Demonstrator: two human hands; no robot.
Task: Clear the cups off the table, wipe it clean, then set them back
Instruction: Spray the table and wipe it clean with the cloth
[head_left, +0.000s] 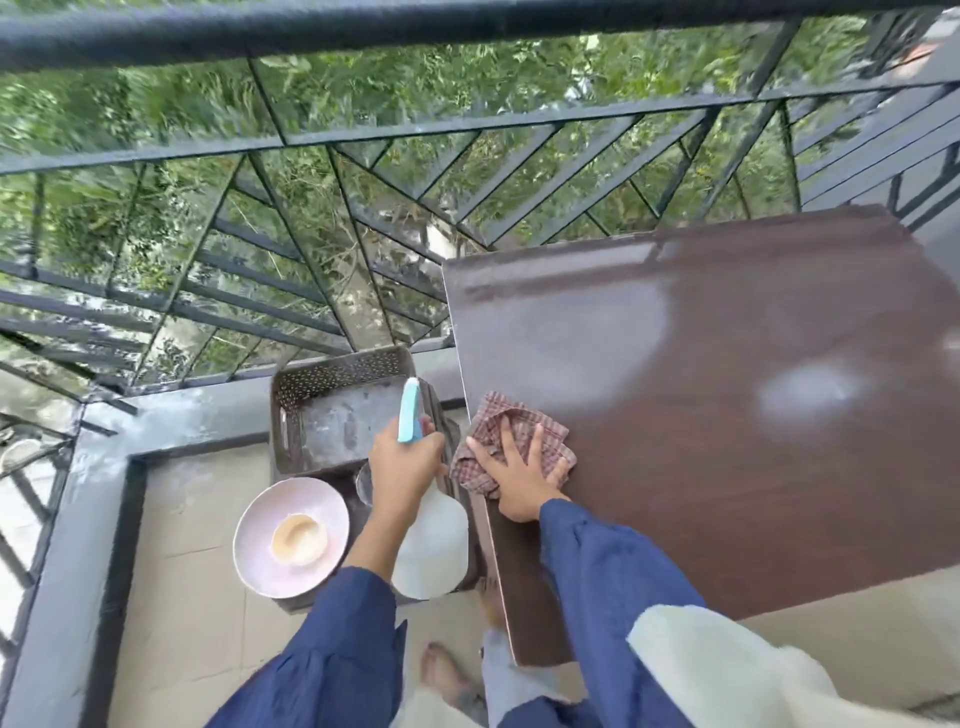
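My right hand (519, 475) presses flat on a red checked cloth (524, 428) at the near left edge of the dark brown table (727, 415). My left hand (402, 462) grips the neck of a white spray bottle (434, 551) with a blue trigger head, held left of the table above a low stand. No cups stand on the tabletop. A glass (363, 483) shows partly behind my left wrist. A pale cup (298, 538) sits on a pink plate (260, 525) on the stand.
A brown perforated tray (291, 415) lies on the stand beside the table. A black metal balcony railing (311, 140) runs along the far and left sides, with a grey ledge (104, 467) below it. My bare foot (441, 670) is on the tiled floor.
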